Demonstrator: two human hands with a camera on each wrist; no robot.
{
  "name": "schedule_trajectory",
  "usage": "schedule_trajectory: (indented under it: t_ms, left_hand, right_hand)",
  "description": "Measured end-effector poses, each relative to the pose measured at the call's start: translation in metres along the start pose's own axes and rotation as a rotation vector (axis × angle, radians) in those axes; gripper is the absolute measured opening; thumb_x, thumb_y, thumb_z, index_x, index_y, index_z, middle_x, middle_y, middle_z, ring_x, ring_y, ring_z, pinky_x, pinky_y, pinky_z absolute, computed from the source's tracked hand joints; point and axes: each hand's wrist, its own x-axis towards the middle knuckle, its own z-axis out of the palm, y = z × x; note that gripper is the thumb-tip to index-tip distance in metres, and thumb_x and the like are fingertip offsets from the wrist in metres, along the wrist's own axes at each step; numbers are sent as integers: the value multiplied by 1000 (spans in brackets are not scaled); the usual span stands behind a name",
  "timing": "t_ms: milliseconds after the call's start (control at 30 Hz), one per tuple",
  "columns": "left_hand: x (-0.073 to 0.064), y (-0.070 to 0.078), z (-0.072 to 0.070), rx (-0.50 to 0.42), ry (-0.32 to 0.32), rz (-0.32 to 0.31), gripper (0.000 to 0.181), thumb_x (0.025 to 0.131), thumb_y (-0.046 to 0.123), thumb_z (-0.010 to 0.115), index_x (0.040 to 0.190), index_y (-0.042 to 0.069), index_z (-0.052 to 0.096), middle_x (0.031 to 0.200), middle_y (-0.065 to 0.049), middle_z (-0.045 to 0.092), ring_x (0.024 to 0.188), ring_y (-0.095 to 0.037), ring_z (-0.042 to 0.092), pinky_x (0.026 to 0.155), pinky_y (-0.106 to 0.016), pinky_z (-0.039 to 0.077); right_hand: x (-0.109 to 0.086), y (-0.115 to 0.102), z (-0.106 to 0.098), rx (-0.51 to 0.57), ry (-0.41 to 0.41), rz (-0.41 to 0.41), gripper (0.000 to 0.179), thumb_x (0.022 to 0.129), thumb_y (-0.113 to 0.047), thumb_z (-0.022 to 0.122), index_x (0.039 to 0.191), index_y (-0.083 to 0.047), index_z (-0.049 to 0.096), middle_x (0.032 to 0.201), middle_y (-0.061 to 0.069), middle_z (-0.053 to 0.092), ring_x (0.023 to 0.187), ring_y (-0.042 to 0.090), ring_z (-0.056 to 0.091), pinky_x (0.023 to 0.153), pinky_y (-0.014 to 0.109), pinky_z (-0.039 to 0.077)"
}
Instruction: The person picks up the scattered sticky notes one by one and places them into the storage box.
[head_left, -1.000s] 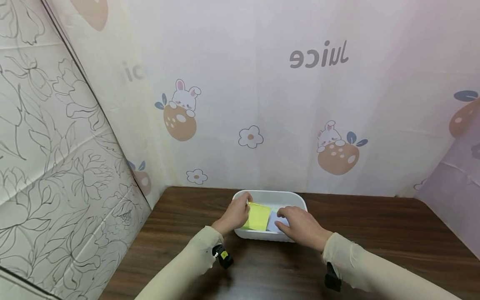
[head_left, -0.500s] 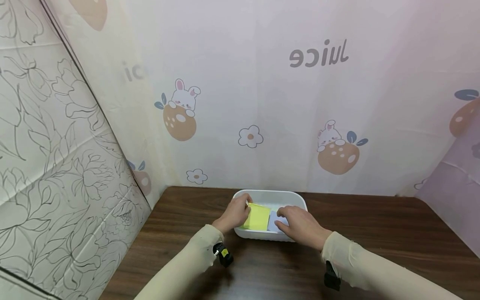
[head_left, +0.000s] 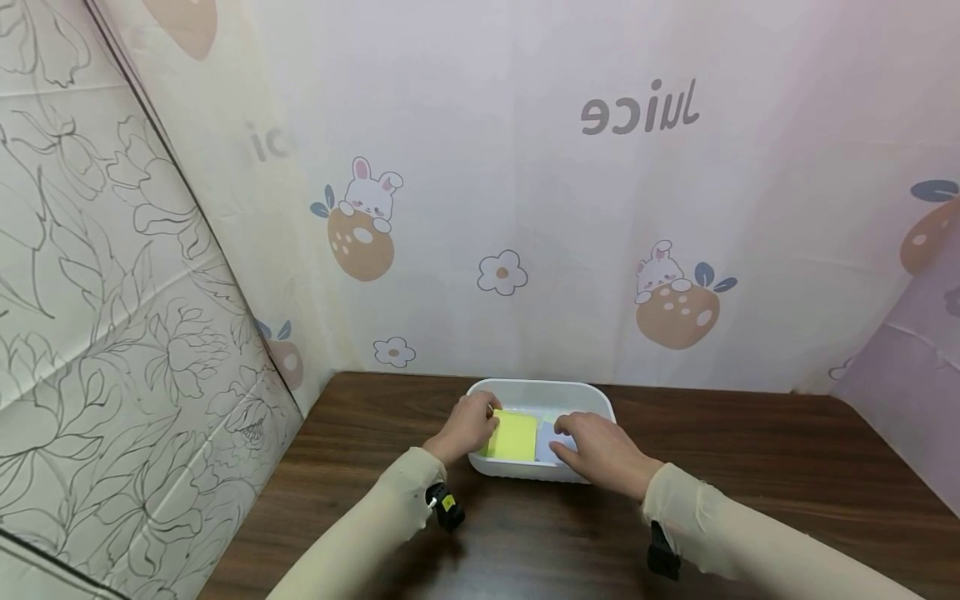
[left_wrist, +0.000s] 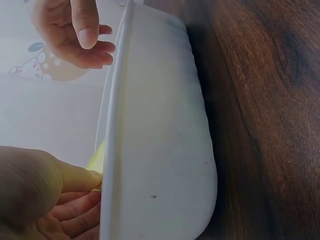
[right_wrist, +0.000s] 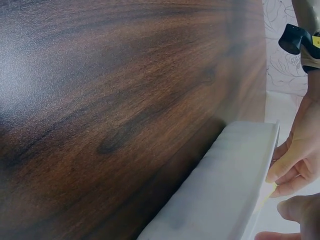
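White plastic tray (head_left: pixel 540 390) sits at lower centre of the head view, on a dark wood-grain worktop (head_left: pixel 750 467), close to the printed curtain (head_left: pixel 525 167) behind it.

Left hand (head_left: pixel 467 427) reaches over the tray's left rim; its grip is curled, fingers pinching the left edge of a yellow sheet (head_left: pixel 513 435) that lies inside the tray. Left wrist view confirms: fingers (left_wrist: pixel 75 200) at lower left press against the yellow edge (left_wrist: pixel 96 160) just inside the rim (left_wrist: pixel 112 150).

Right hand (head_left: pixel 600 450) lies over the tray's right half, fingers bent, tips resting on a pale lavender sheet (head_left: pixel 546 442) just right of the yellow one. Whether this grip pinches the sheet or only presses it: cannot tell.

The two sheets lie side by side, edges touching or overlapping; which, not resolvable.

Wrist cameras (head_left: pixel 446 507) show under both cream sleeves (head_left: pixel 720 533).
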Motion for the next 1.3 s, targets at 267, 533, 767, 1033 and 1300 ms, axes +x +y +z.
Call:
schedule_trajectory:
  t_ms: [267, 533, 767, 1033, 1300]
  left_hand:
    - [3, 1, -2, 42, -16, 6, 21, 96, 4, 66, 115, 0, 72, 103, -11, 72, 87, -17, 64, 76, -33, 55]
    - [4, 2, -1, 60, -29, 21, 24, 95, 1, 65, 118, -2, 71, 106, -13, 72, 91, -19, 66, 79, -34, 56]
    - [3, 1, 1, 68, -31, 40, 24, 94, 1, 65, 118, -3, 70, 109, -14, 71, 85, -16, 62, 75, -31, 54]
    - [1, 3, 2, 100, -26, 33, 25, 93, 7, 69, 116, -3, 70, 113, -15, 70, 88, -19, 62, 81, -35, 54]
    - [1, 5, 4, 153, -41, 40, 34, 93, 18, 71, 118, -6, 68, 121, -18, 70, 109, -26, 67, 96, -40, 54]
  right_hand:
    - [2, 1, 0, -2, 14, -17, 24, 92, -26, 74, 108, -8, 74, 105, 6, 76, 96, 21, 70, 88, 45, 57]
    - [4, 1, 1, 0, 2, -9, 25, 92, -26, 74, 108, -7, 74, 106, 6, 76, 97, 21, 70, 89, 46, 57]
    - [5, 0, 0, -2, 2, -8, 25, 92, -26, 74, 109, -7, 74, 106, 7, 76, 98, 22, 70, 89, 46, 57]
    - [3, 0, 1, 12, -22, 16, 26, 92, -26, 74, 110, -8, 73, 108, 6, 75, 98, 21, 69, 91, 46, 57]
    - [3, 2, 3, 18, -15, 9, 25, 92, -26, 74, 109, -8, 73, 108, 6, 75, 99, 22, 69, 91, 47, 57]
